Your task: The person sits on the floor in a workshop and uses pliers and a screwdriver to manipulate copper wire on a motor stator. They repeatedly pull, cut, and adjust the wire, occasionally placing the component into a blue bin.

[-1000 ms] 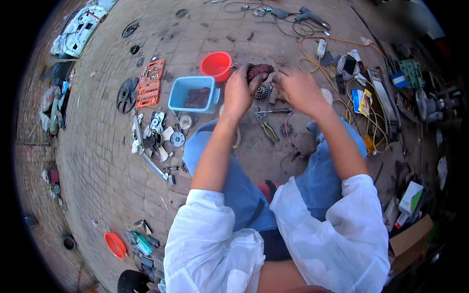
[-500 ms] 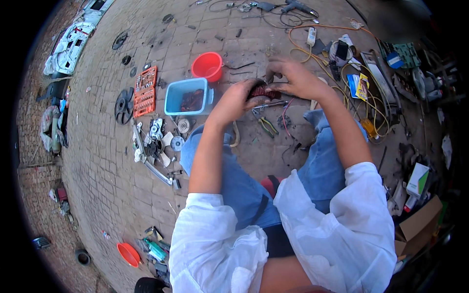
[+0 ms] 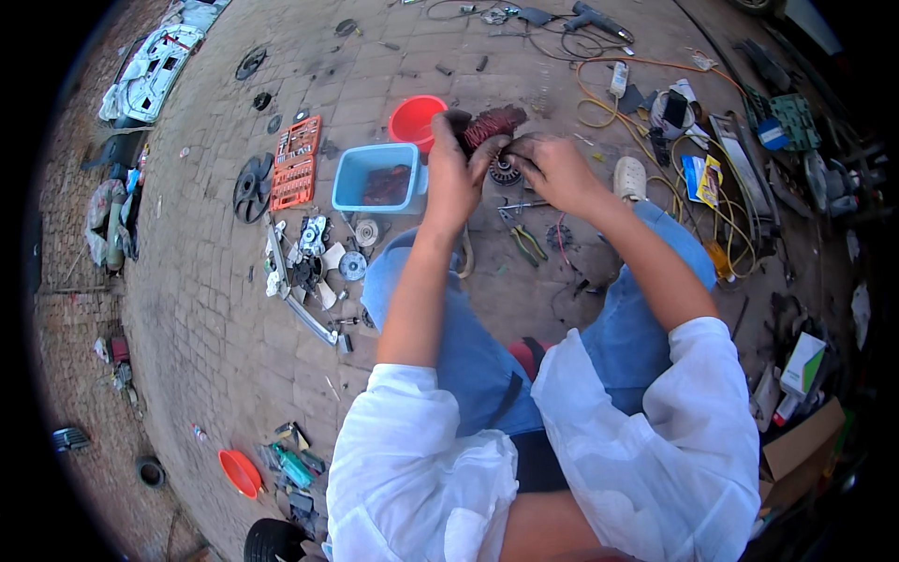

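Note:
A dark-red wound wire coil (image 3: 494,125), which looks like a motor winding, is held up above the pavement between my hands. My left hand (image 3: 457,167) wraps round its left side, with the thumb along the near edge. At the coil's near right edge, the fingers of my right hand (image 3: 557,173) are closed in a pinch; what is between their tips is too small to make out. Just below the coil shows a round, toothed metal part (image 3: 506,172). Pliers with green-and-black handles (image 3: 523,239) lie on the ground between my knees.
Left of my hands are a blue basin (image 3: 348,178) with dark-red pieces inside, a red bowl (image 3: 412,120) and an orange socket set (image 3: 296,164). Metal parts (image 3: 314,244) lie by my left knee. Yellow cables (image 3: 646,155) and a heat gun (image 3: 599,21) lie right and far.
The coil has been raised and tilted, so more of its red winding shows. My right hand has moved nearer, with its fingers drawn together at the coil's edge. The whole view has shifted slightly.

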